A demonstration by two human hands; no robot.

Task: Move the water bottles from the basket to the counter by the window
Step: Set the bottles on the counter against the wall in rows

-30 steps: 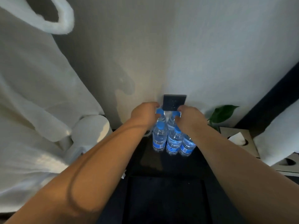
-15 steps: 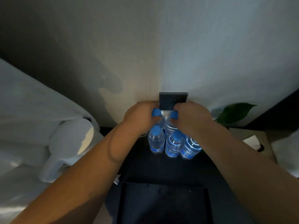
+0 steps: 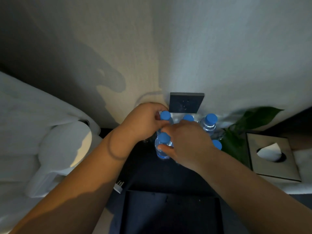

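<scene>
1. Pale wall (image 3: 219, 48) across the whole 12 o'clock half; hand-shaped shadow on it toward 10 o'clock.
2. White bedding (image 3: 33, 132) filling 9 o'clock, rolled and folded, lit patch on one fold.
3. Dark counter (image 3: 152, 174) at centre, running from the wall down to 6 o'clock; dark rectangular tray (image 3: 170, 215) at 6 o'clock, contents not discernible.
4. Tissue box (image 3: 273, 157) at 3 o'clock, white tissue standing out of its round opening.
5. Green plant leaf (image 3: 258, 117) at 2 o'clock, between tissue box and bottles, just beside the rightmost bottle.
6. Dark square wall socket (image 3: 185, 103) at 12 o'clock of the bottle cluster, directly above it.
7. Left hand (image 3: 143, 122) at 10 o'clock of the cluster; fingers curled closed around the neck of the back-left bottle (image 3: 165, 115), blue cap showing above them.
8. Right hand (image 3: 189, 142) lying over the cluster's middle; thumb and fingers pinched on the front-left bottle (image 3: 163, 146) just under its cap.
9. Water bottles (image 3: 209, 124) upright on the counter against the wall, packed touching; five blue caps visible, two partly hidden by the right hand.
10. Small white tag (image 3: 119, 185) at 7 o'clock, by the tray's corner.
</scene>
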